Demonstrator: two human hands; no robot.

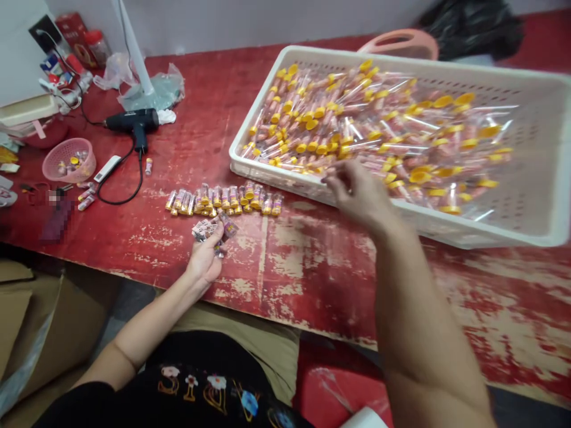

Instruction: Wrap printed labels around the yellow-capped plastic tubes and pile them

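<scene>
My left hand [207, 254] is closed around a bunch of small printed plastic labels [206, 229], held just above the table's near side. More clear printed film [228, 227] sticks out past the thumb. Directly beyond it, yellow-capped filled tubes [234, 199] with pink and purple labels lie in a row. My right hand [357, 193] is at the near rim of a white plastic crate [276, 169], its fingers curled inward. What its fingertips hold, if anything, I cannot make out. Inside the crate is a heap of clear tubes with yellow caps and pink contents [312, 119].
On the left lie a black heat gun [134, 122] with its cord, a pink basket [66, 156] of small pieces and a white stand [140, 65]. One single tube [148, 166] lies near the cord. Behind the crate are a pink handle [401, 40] and a black bag [473, 30].
</scene>
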